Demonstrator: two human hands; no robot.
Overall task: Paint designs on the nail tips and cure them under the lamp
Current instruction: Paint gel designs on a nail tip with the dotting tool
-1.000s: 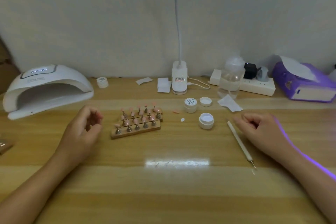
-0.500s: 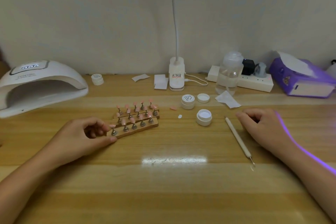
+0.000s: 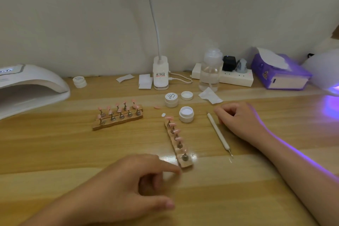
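A wooden strip of pink nail tips (image 3: 185,164) lies lengthwise at the table's middle. My left hand (image 3: 126,185) is just below it, fingers apart, with the index fingertip touching the strip's near end. Two more strips of pink tips (image 3: 117,118) lie side by side further left. The white curing lamp (image 3: 31,88) stands at the far left with its mouth facing me. An open gel jar (image 3: 186,114) and a white dotting pen (image 3: 218,132) lie to the right of the strip. My right hand (image 3: 240,118) rests loosely curled beside the pen and holds nothing.
A closed jar (image 3: 171,99) and a loose lid (image 3: 187,95) sit behind the open jar. Two loose tips (image 3: 157,107) lie nearby. Along the wall stand a desk lamp base (image 3: 160,75), a clear bottle (image 3: 210,71), a power strip (image 3: 236,79), a purple tissue box (image 3: 280,73) and a purple-glowing lamp (image 3: 328,71).
My left hand has pulled the front strip away from the other two, brought it right to the table's middle and turned it lengthwise. The view has shifted. My right hand stays put.
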